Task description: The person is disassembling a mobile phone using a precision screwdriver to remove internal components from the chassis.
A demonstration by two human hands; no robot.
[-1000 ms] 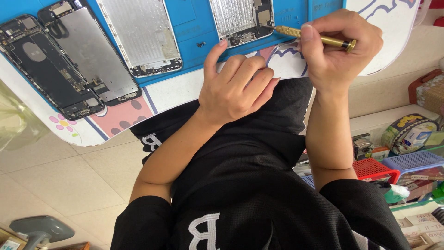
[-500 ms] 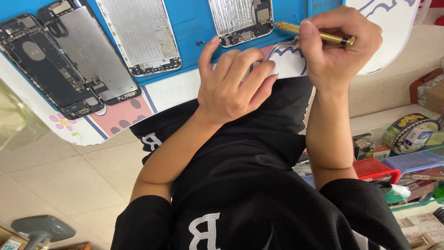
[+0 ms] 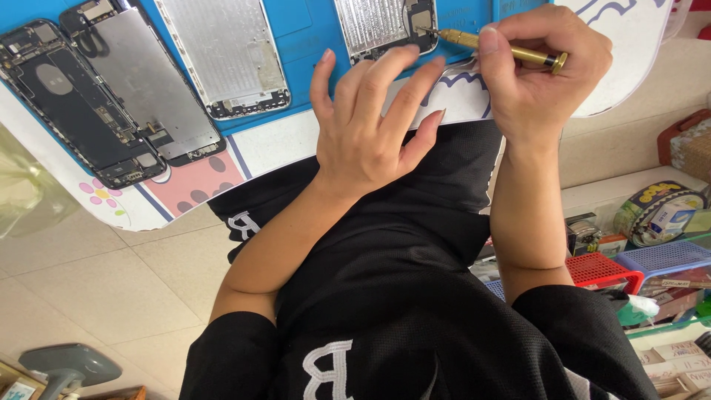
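My right hand [image 3: 544,74] grips a brass screwdriver [image 3: 511,50], whose tip touches the lower corner of a silver phone panel [image 3: 378,26] on the blue mat [image 3: 311,44]. My left hand [image 3: 370,133] is spread flat over the table edge just below that panel, fingertips near its lower rim, holding nothing. Further left on the mat lie another silver panel [image 3: 226,59] and an opened dark phone housing [image 3: 89,104] with its circuitry exposed.
The mat lies on a white table [image 3: 185,178] with cartoon prints. My black shirt fills the lower middle. To the right are a red basket [image 3: 603,268], a blue basket [image 3: 666,255] and a round tin [image 3: 655,211]. Tiled floor and a grey object [image 3: 67,363] lie at the left.
My left hand has uncurled and its fingers now stretch up toward the silver panel. The right hand has kept the screwdriver at the panel's corner with little movement.
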